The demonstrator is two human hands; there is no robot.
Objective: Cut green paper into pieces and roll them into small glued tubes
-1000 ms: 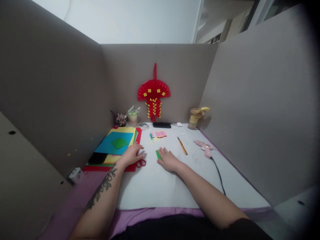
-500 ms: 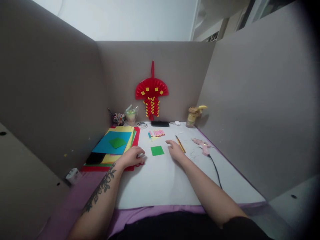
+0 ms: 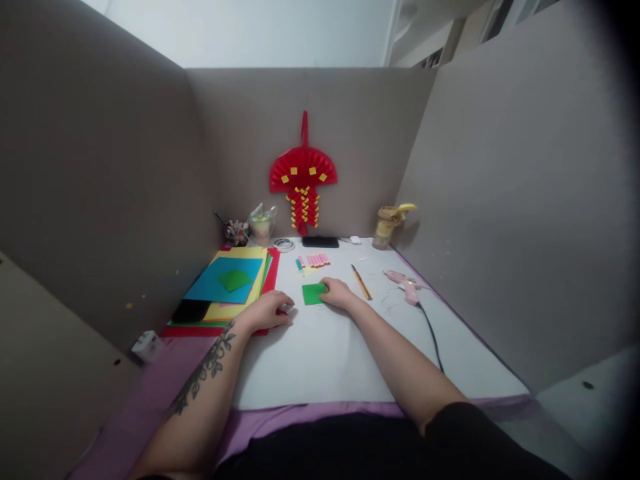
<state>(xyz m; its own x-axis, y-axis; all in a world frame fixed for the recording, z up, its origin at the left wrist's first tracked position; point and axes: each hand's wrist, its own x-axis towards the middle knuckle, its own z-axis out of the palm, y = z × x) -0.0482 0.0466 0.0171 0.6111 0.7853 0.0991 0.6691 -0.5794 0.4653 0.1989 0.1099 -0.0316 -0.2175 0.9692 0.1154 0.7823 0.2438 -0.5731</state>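
A small green paper square (image 3: 312,294) lies on the white tabletop in front of me. The fingers of my right hand (image 3: 336,293) are at its right edge, pinching that edge. To the left, my left hand (image 3: 270,311) rests beside the stack of coloured paper (image 3: 273,273), fingers apart and holding nothing. On the stack lie a blue sheet (image 3: 205,283) and a green piece (image 3: 235,280). Beyond the square are several pink rolls (image 3: 318,260) and a small teal piece (image 3: 299,264).
An orange-and-black pen-like tool (image 3: 361,283) and a pink glue gun (image 3: 406,287) with a black cord lie on the right. A phone (image 3: 321,242), two drink cups (image 3: 261,225) (image 3: 384,228) and a white cable coil (image 3: 284,245) line the back. A red paper ornament (image 3: 303,172) hangs on the partition.
My right hand has moved left onto the green square's right edge and closed there. My left hand has shifted slightly right, and the red scissor handles beside it are now hidden.
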